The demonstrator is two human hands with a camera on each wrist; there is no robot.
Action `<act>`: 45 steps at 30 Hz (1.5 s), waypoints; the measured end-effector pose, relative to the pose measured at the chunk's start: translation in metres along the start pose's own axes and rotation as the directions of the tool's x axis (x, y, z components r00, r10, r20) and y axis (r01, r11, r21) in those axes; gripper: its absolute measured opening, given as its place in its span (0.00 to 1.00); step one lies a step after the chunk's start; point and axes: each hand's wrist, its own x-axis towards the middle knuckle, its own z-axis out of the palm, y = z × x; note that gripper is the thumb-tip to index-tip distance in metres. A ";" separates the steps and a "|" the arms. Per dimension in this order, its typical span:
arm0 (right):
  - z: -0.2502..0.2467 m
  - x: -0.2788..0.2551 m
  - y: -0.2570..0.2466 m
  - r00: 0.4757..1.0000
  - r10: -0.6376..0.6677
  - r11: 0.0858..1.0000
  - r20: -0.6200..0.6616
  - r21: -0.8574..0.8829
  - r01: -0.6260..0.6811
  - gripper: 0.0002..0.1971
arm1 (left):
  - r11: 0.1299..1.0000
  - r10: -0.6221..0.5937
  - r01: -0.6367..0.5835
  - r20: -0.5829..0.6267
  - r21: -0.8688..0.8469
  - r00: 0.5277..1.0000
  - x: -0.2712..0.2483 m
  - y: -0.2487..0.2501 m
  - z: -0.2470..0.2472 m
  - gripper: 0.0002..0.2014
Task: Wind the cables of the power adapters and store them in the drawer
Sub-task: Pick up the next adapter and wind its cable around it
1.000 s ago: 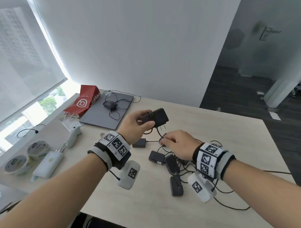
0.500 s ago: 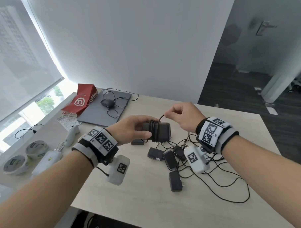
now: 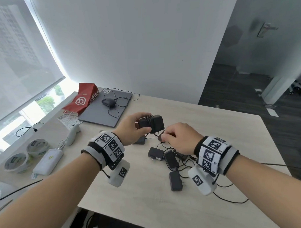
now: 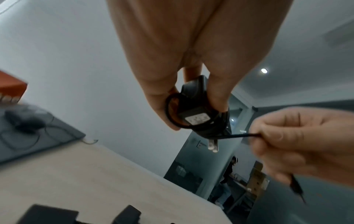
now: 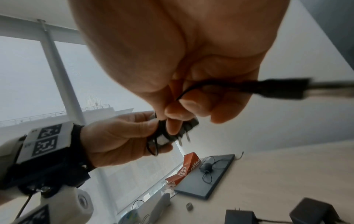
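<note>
Since half a second ago the right hand (image 3: 179,138) has dropped from above the adapter to a spot below and to the right of it, nearer the pile on the desk (image 3: 216,136), while the left hand (image 3: 129,130) has kept the adapter (image 3: 152,123) lifted over the middle of the desk. Its grip is pressed onto the black adapter, thumb on one side and fingers on the other, with several turns of black cable (image 4: 237,136) already looped round the body; the left wrist view shows the label side (image 4: 197,119) facing down and the two metal prongs (image 4: 212,145) pointing toward the desk. The right hand's grip pinches the free stretch of that cable between thumb and curled fingers, and in the right wrist view the cable's plug end (image 5: 283,89) sticks out past the palm, blurred. The strand runs taut from the adapter to the pinch. Below the hands, more black adapters (image 3: 170,158) lie on the desk in a tangle of loose wires, one adapter (image 3: 175,180) a little apart at the near side. At the far left corner sit a closed grey laptop (image 3: 101,114) with a wired mouse (image 3: 108,103) on top, and a red paper bag (image 3: 81,102) beside it. Two tape rolls (image 3: 27,153) and a white power bank (image 3: 48,161) rest on the ledge by the window.
</note>
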 end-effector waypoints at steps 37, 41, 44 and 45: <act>-0.032 0.020 0.006 0.984 0.114 0.344 -0.135 0.935 0.088 0.11 | 0.596 -0.088 0.277 0.282 -0.754 0.955 -0.016 0.008 0.036 0.20; -0.035 0.015 0.006 0.991 0.123 0.069 -0.060 0.996 0.051 0.14 | 0.514 -0.168 0.143 0.064 -0.846 0.984 -0.010 0.004 0.037 0.19; -0.030 0.014 0.009 0.986 0.165 -0.032 -0.020 0.999 0.026 0.09 | 0.453 -0.158 0.046 -0.030 -0.890 0.987 -0.005 0.002 0.035 0.23; -0.028 0.015 0.009 0.979 0.202 -0.025 -0.007 1.000 0.013 0.06 | 0.432 -0.131 0.024 -0.036 -0.901 0.991 -0.005 0.002 0.033 0.25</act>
